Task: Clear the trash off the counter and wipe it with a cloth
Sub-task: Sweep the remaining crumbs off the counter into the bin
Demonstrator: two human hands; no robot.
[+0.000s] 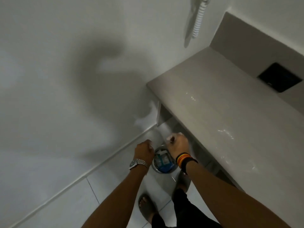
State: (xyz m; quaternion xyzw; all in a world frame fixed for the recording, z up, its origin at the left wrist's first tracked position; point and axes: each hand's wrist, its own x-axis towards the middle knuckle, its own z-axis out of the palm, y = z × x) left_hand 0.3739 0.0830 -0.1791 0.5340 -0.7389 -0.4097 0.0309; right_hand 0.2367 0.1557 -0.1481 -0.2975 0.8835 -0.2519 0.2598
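Right hand (pixel 178 142) clenched on white scrap, left hand (pixel 144 151) clenched, contents unclear, above floor bin (pixel 160 159): release centrally, inside rim.

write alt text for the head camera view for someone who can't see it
Seen from above, a person's two closed hands, left hand and right hand, hover over a small round metal bin on the tiled floor, with packaging inside. A pale counter with wet glints runs along the right beside a white wall. The right fist may hold something whitish; blur hides what.

Both fists hide most of the bin (pixel 162 168), and the white bit in the right hand (pixel 178 144) is too blurry to tell.
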